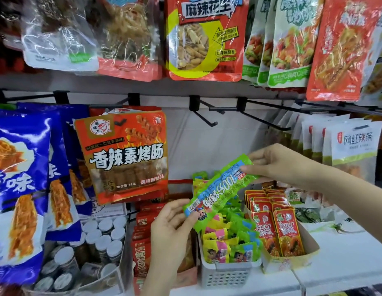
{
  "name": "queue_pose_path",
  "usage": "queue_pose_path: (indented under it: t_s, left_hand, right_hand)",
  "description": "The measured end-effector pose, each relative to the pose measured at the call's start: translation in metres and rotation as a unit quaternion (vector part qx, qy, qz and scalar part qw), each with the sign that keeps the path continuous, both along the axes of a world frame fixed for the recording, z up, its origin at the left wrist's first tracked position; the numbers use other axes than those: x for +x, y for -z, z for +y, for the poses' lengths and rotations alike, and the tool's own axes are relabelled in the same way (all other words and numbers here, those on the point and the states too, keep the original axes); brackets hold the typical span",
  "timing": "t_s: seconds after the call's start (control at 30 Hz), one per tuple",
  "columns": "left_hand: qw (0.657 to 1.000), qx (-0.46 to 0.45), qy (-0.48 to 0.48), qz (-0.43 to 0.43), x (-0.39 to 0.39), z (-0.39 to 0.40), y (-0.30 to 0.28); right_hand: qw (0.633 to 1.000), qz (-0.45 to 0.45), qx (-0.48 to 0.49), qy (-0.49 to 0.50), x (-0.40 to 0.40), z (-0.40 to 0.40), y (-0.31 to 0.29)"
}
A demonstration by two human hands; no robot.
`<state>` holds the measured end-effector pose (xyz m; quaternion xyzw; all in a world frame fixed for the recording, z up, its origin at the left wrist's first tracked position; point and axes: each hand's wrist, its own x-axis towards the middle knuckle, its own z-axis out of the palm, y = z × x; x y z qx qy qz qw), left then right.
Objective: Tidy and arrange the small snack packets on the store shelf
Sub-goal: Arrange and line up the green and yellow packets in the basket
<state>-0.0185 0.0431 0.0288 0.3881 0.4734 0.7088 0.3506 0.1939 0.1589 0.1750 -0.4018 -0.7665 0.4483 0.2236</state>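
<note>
A long green and blue snack packet point(220, 189) is held slanted in the air above a white perforated basket point(226, 274). My left hand point(171, 229) pinches its lower left end between thumb and fingers. My right hand point(277, 163) pinches its upper right end. The basket holds several small green, yellow and pink packets point(226, 246), loosely piled.
Right of the basket, a cardboard tray point(309, 253) holds upright red packets point(277, 227). To the left stand red packets point(141, 238) and a box of white-capped jars point(100, 242). Bare black hooks point(211, 118) jut out above. A red sausage-snack bag point(126, 154) and blue bags point(21, 184) hang on the left.
</note>
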Motion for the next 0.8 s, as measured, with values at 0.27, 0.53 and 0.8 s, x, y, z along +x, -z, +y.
queue_pose_path:
  t_s: [0.27, 0.53, 0.8]
  left_hand:
    - [0.992, -0.015, -0.078, 0.102, -0.002, 0.010, 0.009]
    - [0.959, -0.080, -0.079, 0.262, -0.019, 0.084, -0.007]
    - [0.795, -0.133, 0.070, 0.588, -0.001, 0.152, -0.005]
  right_hand:
    - [0.989, 0.030, 0.127, 0.069, 0.005, 0.004, 0.019]
    - [0.926, 0.086, 0.288, 0.229, 0.005, 0.018, 0.047]
    - [0.906, 0.053, 0.301, 0.294, 0.012, 0.059, 0.061]
